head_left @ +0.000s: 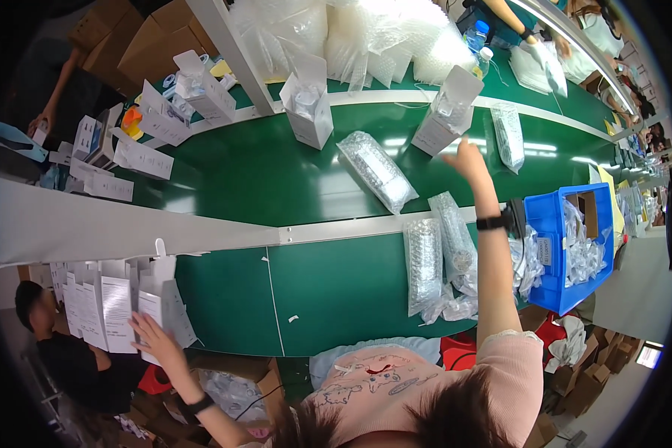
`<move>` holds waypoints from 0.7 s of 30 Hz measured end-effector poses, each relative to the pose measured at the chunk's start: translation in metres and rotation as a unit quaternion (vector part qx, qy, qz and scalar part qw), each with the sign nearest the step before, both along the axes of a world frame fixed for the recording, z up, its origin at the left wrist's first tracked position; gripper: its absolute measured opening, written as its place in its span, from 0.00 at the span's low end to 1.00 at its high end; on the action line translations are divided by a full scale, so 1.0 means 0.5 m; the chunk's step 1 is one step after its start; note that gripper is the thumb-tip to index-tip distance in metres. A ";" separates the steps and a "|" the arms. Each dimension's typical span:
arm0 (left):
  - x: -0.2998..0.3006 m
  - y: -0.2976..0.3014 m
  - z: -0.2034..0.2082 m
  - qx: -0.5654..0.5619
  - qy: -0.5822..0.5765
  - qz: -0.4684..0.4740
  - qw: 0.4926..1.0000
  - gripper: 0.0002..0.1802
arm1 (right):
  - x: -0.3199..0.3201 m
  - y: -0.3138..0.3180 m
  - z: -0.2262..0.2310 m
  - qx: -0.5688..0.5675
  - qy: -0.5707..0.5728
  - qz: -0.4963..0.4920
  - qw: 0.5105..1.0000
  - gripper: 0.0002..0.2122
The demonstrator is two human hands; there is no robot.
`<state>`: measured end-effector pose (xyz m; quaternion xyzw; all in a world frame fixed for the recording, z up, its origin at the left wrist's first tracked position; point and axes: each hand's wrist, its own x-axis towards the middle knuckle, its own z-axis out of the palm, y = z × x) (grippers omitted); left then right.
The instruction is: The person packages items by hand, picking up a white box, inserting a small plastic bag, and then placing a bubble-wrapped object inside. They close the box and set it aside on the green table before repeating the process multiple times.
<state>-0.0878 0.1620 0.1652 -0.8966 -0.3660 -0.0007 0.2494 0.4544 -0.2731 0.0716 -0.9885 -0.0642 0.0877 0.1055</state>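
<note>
Right hand (467, 158) stretches out toward one o'clock, fingers spread and empty, just touching the base of the tall white open-flapped carton (446, 112) that stands upright on the far green belt surface (276, 179). The carton's open top suggests it is standing ready to be filled. Left hand (155, 337) lies flat at eight o'clock, palm pressing the nearest of the white printed flat-folded cartons (112, 299), a row stacked on edge, likely so one peels off easily; it grasps nothing. Between the arms lie clear bubble-wrapped bundles (440, 257), heaped within reach. At three o'clock a blue plastic bin (545, 216) holds more clear bags. Another standing carton (306, 104) sits at twelve.
</note>
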 end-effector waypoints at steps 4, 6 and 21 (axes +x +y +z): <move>0.044 -0.176 -0.041 -0.214 0.006 0.106 0.971 0.49 | -0.133 0.125 0.050 0.067 0.095 0.229 0.966 0.30; 0.100 -0.274 -0.081 -0.347 -0.020 0.110 0.931 0.49 | -0.147 0.193 0.000 0.117 -0.009 0.214 0.970 0.33; 0.307 -0.345 -0.213 -0.465 -0.154 -0.143 0.860 0.49 | -0.238 0.164 0.057 0.639 0.265 0.071 0.718 0.40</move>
